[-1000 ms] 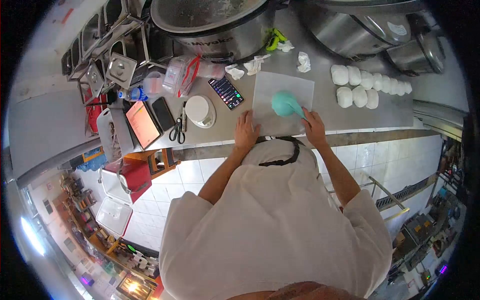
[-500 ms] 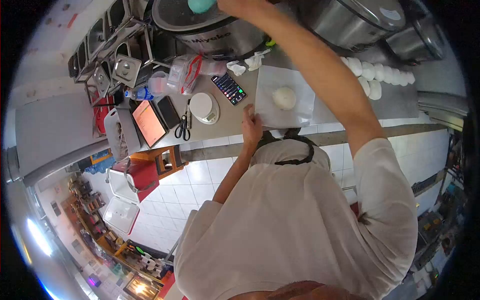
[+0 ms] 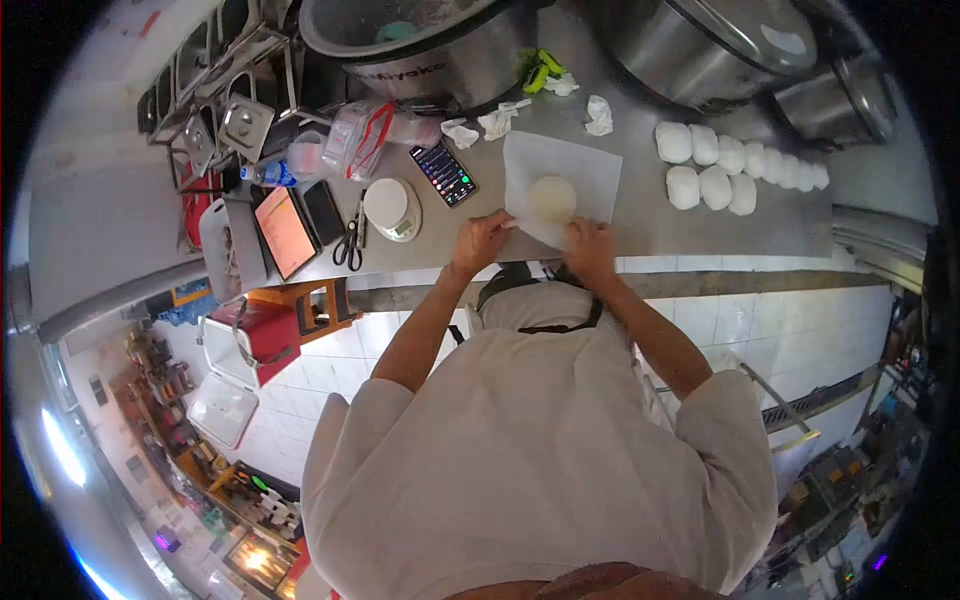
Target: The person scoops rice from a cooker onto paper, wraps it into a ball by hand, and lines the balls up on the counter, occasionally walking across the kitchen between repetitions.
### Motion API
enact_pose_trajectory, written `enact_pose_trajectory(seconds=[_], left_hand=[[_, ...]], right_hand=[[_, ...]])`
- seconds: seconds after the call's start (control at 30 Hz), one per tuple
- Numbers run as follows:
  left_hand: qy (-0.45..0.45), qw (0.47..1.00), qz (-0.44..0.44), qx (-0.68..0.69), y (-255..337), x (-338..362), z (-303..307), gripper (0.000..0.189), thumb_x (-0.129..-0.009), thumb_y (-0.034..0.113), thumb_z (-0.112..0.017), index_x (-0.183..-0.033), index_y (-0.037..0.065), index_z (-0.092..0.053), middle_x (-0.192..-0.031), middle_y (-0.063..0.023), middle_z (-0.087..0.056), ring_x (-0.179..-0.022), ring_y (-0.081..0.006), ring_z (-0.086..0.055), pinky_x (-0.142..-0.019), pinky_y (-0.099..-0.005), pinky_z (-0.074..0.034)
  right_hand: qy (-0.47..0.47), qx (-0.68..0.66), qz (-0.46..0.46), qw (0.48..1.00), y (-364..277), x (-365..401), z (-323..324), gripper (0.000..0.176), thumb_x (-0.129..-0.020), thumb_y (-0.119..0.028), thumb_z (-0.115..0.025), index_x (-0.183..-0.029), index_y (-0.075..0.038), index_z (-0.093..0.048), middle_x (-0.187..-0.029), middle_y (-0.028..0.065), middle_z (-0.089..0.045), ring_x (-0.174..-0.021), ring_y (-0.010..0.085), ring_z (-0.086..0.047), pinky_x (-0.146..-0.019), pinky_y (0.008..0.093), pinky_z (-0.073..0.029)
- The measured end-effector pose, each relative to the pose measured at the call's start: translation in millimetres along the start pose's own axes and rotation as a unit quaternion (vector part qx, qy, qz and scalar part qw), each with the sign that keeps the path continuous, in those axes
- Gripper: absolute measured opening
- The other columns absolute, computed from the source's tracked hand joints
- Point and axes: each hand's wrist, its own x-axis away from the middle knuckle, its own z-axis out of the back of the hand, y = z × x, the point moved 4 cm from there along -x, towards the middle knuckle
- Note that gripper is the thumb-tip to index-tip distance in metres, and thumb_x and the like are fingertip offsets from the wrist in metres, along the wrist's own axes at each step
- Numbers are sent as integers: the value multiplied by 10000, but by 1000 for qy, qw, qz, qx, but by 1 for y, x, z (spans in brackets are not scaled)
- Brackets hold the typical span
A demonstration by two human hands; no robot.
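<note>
On the steel counter lies a sheet of white wrapping paper (image 3: pixel 598 165) with a round whitish mound (image 3: pixel 552 199), probably rice, in its middle. My left hand (image 3: pixel 482 241) pinches the paper's near left corner. At the near right edge, my right hand (image 3: pixel 590 248) has its fingers closed on the same sheet. Between the hands, the near edge is raised and partly covers the mound. Behind stands a large cooker (image 3: pixel 420 75) marked Miyako, with a teal scoop (image 3: pixel 397 32) inside it.
Several white wrapped bundles (image 3: pixel 714 187) sit in two rows at right, near big metal pots (image 3: pixel 690 50). To the left are a phone (image 3: pixel 443 173), a kitchen scale (image 3: pixel 388 203), scissors (image 3: pixel 349 246), a tablet (image 3: pixel 287 238) and plastic bags (image 3: pixel 358 140). Crumpled tissues (image 3: pixel 599 116) lie behind the paper.
My right hand has come back from the cooker to the paper, leaving the teal scoop in the cooker. My left hand now holds the corner, and the near edge has been lifted toward the mound.
</note>
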Motion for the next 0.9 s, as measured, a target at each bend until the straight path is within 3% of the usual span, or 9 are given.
enact_pose_trajectory(seconds=[0.13, 0.23, 0.33, 0.43, 0.53, 0.63, 0.73, 0.83, 0.9], left_hand=[[16, 998, -45, -39, 2, 15, -7, 136, -864, 39, -664, -996, 61, -687, -920, -159, -718, -861, -371, -701, -756, -466, -549], [142, 987, -43, -58, 8, 18, -14, 122, -901, 87, -665, -1014, 42, -680, -982, -177, -711, -902, -366, -687, -781, -465, -539], [211, 975, -33, 61, 10, -7, -16, 143, -953, 137, -681, -995, 1, -681, -1030, -170, -696, -905, -349, -684, -783, -416, -539], [227, 956, 69, 173, -27, -14, -38, 173, -985, 148, -660, -982, -24, -675, -1016, -179, -696, -889, -325, -684, -782, -389, -534], [262, 963, 33, 54, -22, -14, -27, 186, -992, 162, -656, -1022, -20, -679, -987, -185, -693, -875, -300, -682, -771, -376, -533], [244, 968, 55, 3, -35, -6, -30, 222, -984, 190, -673, -1075, -13, -682, -954, -176, -689, -860, -267, -679, -736, -371, -536], [170, 964, 194, 60, -39, -2, -35, 244, -930, 170, -739, -1095, -3, -690, -947, -158, -695, -878, -245, -686, -740, -362, -548], [148, 965, 135, 171, -20, -5, -25, 283, -856, 115, -797, -1104, 24, -697, -951, -137, -705, -938, -230, -694, -747, -356, -564], [110, 960, 103, 236, -23, -5, -21, 298, -816, 91, -817, -1088, 38, -710, -1036, -125, -708, -981, -235, -694, -786, -357, -570]], right_hand=[[-5, -109, -18, 994, 58, 22, 34, 310, -822, -128, -679, -1129, -98, -647, -1091, 101, -669, -1100, 287, -615, -992, 494, -405], [98, -175, -20, 980, 79, 14, 59, 220, -849, -101, -656, -1066, -78, -672, -1062, 124, -700, -1017, 274, -654, -919, 431, -461], [68, -418, -111, 899, 89, -19, 52, 125, -914, -109, -638, -995, -22, -677, -941, 95, -713, -883, 227, -665, -785, 364, -498], [-64, -460, -168, 869, 110, -50, 28, 187, -974, -174, -639, -981, 9, -679, -831, 65, -680, -750, 173, -622, -691, 324, -493], [-108, -438, -240, 859, 141, -61, -9, 224, -990, -207, -648, -974, 15, -680, -771, 52, -645, -717, 143, -571, -679, 331, -479], [-46, -543, -297, 784, 155, -54, -14, 317, -1012, -273, -626, -877, 11, -665, -720, 21, -623, -664, 151, -554, -667, 312, -459], [96, -351, -285, 887, 135, -39, 33, 270, -957, -252, -706, -1084, -15, -687, -899, 100, -697, -799, 185, -634, -734, 333, -524], [139, -409, -186, 883, 85, -21, 55, 453, -907, -229, -760, -1307, -73, -616, -1132, 124, -695, -1023, 231, -657, -888, 374, -533], [84, -390, -115, 910, 63, 1, 51, 617, -850, -239, -805, -1397, -109, -552, -1274, 130, -636, -1162, 268, -608, -1002, 408, -478]])
